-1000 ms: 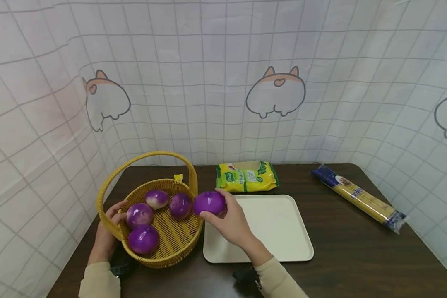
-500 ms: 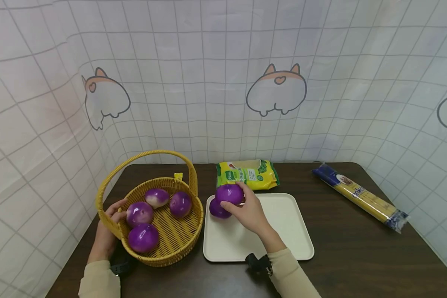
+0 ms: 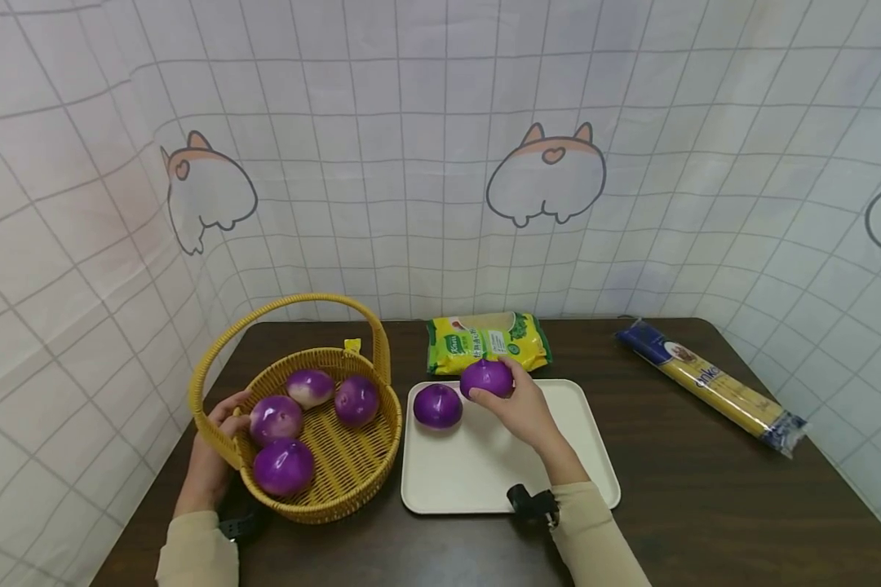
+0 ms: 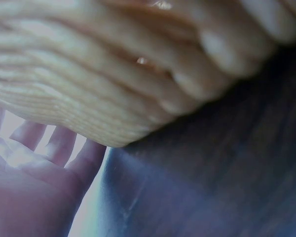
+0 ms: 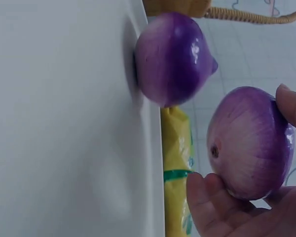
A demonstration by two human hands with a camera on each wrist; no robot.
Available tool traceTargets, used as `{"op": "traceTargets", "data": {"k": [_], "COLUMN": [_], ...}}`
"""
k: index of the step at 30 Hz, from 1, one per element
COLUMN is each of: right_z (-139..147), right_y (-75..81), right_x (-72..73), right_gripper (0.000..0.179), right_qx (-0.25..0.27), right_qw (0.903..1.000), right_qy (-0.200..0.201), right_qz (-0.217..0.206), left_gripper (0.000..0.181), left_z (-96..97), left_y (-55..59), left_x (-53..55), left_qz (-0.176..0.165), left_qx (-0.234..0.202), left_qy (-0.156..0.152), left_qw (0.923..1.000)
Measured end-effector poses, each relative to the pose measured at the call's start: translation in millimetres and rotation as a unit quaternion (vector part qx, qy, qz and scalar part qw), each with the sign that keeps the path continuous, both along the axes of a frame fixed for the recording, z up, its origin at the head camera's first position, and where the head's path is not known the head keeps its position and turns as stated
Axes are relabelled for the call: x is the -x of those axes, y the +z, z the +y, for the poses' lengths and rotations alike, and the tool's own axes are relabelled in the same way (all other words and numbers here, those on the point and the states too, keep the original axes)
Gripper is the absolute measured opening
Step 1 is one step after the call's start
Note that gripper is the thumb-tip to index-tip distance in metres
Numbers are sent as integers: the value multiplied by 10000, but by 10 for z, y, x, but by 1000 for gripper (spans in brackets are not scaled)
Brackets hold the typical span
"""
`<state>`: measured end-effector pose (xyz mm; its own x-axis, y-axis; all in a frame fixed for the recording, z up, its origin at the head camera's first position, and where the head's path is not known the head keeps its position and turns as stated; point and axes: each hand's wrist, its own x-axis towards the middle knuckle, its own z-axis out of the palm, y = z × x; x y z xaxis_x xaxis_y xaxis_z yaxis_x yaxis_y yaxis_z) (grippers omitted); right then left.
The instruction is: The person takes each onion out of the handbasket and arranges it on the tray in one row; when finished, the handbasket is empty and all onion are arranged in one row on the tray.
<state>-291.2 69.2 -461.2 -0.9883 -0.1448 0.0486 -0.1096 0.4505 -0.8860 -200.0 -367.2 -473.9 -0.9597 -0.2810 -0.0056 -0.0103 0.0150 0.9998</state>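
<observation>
My right hand (image 3: 526,414) holds a shiny purple onion (image 3: 486,379) over the back of the white tray (image 3: 477,481). In the right wrist view, thumb and fingers grip this onion (image 5: 249,143) clear of the tray surface. Another purple onion (image 3: 437,407) rests on the tray's back left. Several more onions, one of them at the front (image 3: 284,467), lie in the yellow wicker basket (image 3: 345,461). At the basket's left side my left hand (image 3: 207,469) holds the rim by the handle base, fingertips over the edge. The left wrist view shows the woven wall (image 4: 89,84) above that palm (image 4: 34,182).
Behind the tray lies a yellow-green food packet (image 3: 488,342). A long blue and yellow pasta packet (image 3: 708,383) lies at the right of the dark table (image 3: 690,505). The basket's tall handle (image 3: 301,299) arches over it. A gridded curtain (image 3: 440,204) surrounds the table.
My right hand has carried its onion from beside the basket rightward over the tray, past the onion standing there, which is now fully visible. The left hand and basket stay put.
</observation>
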Motion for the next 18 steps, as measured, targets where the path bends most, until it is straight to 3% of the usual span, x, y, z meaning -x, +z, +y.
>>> {"op": "traceTargets", "data": {"k": [12, 18], "right_z": [219, 232], "right_y": [-119, -171], "right_x": [77, 90], "right_gripper": [89, 86], "right_qx": [-379, -534], "right_qw": [9982, 9972], "right_qy": [192, 318], "right_qz": [-426, -420], "left_gripper": [50, 51], "left_z": [9, 7], "left_y": [15, 19], "left_x": [-7, -3], "left_qz": [-124, -130], "left_qx": [134, 106], "left_qy": [47, 31], "left_qw": [9998, 9999]}}
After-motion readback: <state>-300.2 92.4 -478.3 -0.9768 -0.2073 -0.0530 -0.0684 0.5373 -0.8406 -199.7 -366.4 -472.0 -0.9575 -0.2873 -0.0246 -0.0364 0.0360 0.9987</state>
